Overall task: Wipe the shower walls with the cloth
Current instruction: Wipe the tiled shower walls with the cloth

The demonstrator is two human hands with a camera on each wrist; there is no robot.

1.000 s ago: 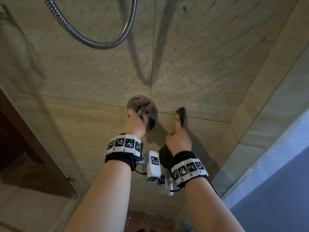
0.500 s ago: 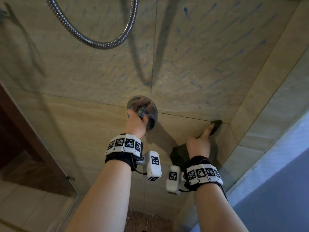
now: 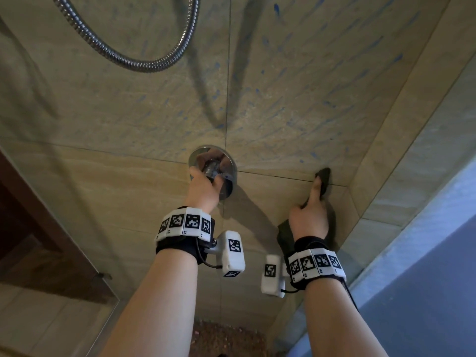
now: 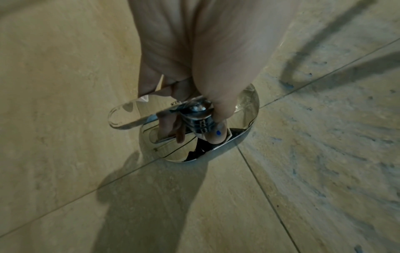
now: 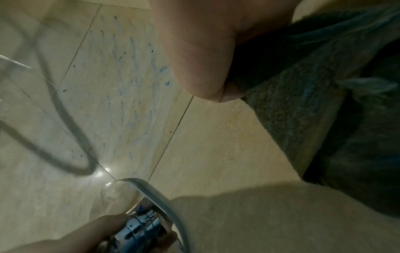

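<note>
A dark cloth (image 3: 323,176) lies against the beige tiled shower wall (image 3: 283,104), low and near the right corner. My right hand (image 3: 310,215) holds it there, one digit stretched upward along it; the right wrist view shows the thumb (image 5: 205,68) lying on the cloth (image 5: 303,111). Blue streaks (image 3: 322,104) mark the tile above. My left hand (image 3: 206,184) grips the chrome valve handle (image 3: 212,167) at the wall's middle. In the left wrist view, thumb and fingers curl around the knob (image 4: 199,116), and the lever (image 4: 125,116) sticks out to the left.
A metal shower hose (image 3: 144,64) loops across the upper wall. The round chrome valve plate (image 3: 229,161) stands out from the tiles. A glass panel edge (image 3: 103,275) runs down the left, the side wall (image 3: 412,150) closes the right, and a pebble floor (image 3: 226,338) lies below.
My right hand slid the cloth to the right toward the corner, then turned its tip upward. The left hand stayed on the valve handle.
</note>
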